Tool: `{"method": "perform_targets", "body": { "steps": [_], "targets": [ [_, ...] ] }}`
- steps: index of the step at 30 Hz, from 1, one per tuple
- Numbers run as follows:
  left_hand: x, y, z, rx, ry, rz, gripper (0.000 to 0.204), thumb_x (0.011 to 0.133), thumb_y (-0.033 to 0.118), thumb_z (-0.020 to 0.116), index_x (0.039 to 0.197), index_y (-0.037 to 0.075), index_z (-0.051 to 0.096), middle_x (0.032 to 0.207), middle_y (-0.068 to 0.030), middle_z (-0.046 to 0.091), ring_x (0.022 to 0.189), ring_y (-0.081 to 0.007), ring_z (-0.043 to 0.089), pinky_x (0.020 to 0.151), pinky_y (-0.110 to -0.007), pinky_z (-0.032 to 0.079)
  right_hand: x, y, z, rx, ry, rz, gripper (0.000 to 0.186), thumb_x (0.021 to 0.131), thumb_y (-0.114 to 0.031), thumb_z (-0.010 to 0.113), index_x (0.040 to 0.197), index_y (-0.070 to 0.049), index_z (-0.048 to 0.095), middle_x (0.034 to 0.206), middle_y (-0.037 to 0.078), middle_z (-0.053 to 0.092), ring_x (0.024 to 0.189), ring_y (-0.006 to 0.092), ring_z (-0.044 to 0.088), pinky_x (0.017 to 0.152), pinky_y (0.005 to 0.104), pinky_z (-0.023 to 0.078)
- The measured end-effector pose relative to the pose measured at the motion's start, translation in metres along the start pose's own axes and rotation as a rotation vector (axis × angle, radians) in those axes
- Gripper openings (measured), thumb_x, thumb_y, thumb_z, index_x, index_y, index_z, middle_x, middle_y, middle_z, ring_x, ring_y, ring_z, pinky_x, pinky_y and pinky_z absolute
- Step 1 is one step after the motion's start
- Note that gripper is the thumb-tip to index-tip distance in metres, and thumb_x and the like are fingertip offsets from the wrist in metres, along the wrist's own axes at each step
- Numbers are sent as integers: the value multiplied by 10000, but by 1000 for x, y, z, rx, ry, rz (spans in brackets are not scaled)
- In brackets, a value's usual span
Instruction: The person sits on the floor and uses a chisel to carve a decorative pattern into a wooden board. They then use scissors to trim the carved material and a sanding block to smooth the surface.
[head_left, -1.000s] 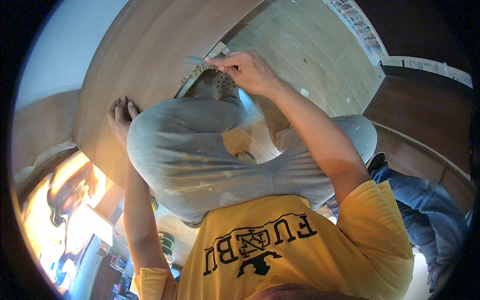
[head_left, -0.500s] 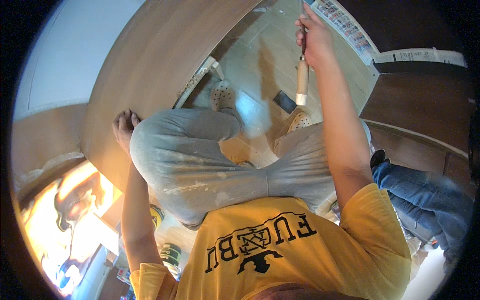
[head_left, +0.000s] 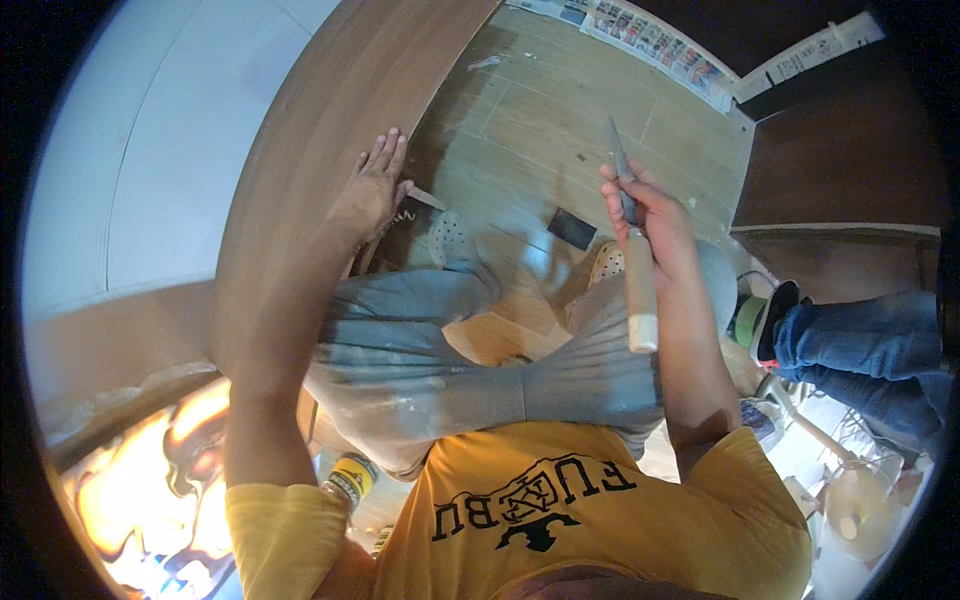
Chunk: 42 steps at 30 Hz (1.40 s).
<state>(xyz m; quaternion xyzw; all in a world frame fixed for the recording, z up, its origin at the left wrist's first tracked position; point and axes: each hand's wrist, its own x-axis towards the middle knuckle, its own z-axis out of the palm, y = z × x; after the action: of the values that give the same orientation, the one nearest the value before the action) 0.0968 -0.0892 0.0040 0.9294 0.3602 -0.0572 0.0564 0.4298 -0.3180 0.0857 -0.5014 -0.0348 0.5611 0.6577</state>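
A brown wooden panel (head_left: 310, 130) slants along my left side. My left hand (head_left: 368, 195) lies on its face, fingers stretched out towards the far end and thumb by the panel's edge. Closed around the metal part of a chisel (head_left: 641, 290), my right hand (head_left: 650, 215) is up over my right thigh. The chisel's narrow blade points away from me, and its long pale wooden handle hangs back towards me. Next to my left thumb, a small pale piece (head_left: 427, 200) and a curly strip (head_left: 400, 217) show at the panel's edge.
A dark flat rectangle (head_left: 572, 228) lies on the wood-look floor (head_left: 560, 100) between my feet. Printed paper (head_left: 660, 50) lines the far floor edge. Another person's jeans-clad legs (head_left: 860, 335) are at right. A yellow-and-black can (head_left: 352, 477) stands by my left elbow.
My left hand has slid forward along the panel and its fingers have straightened. My right hand has drawn the chisel back towards me. The view has shifted somewhat.
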Motion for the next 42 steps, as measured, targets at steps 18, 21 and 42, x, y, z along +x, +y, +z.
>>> {"method": "perform_targets", "body": {
  "steps": [18, 21, 42],
  "targets": [
    [291, 10, 17, -86, 463, 66, 481, 1092, 167, 410, 1558, 48, 415, 1627, -187, 396, 1523, -386, 332, 1267, -499, 271, -1, -31, 24, 60, -72, 198, 720, 1037, -146, 583, 1659, -94, 225, 1415, 135, 621, 1004, 245, 738, 806, 300, 579],
    [339, 9, 11, -40, 487, 45, 470, 1100, 198, 399, 1540, 34, 432, 1622, -192, 402, 1513, -390, 348, 1257, -505, 287, 3, -37, 22, 51, -102, 282, 742, 1032, -154, 608, 1662, -109, 219, 1437, 150, 599, 1029, 271, 739, 779, 335, 592],
    [71, 50, -58, -76, -75, -71, 302, 1030, 355, 610, 1110, 99, 748, 1063, -198, 724, 953, -367, 717, 786, -440, 566, -12, -42, 19, 81, -94, 6, 625, 1055, -194, 577, 1616, -79, 326, 1307, 146, 681, 1037, 238, 744, 765, 270, 583]
  ]
}}
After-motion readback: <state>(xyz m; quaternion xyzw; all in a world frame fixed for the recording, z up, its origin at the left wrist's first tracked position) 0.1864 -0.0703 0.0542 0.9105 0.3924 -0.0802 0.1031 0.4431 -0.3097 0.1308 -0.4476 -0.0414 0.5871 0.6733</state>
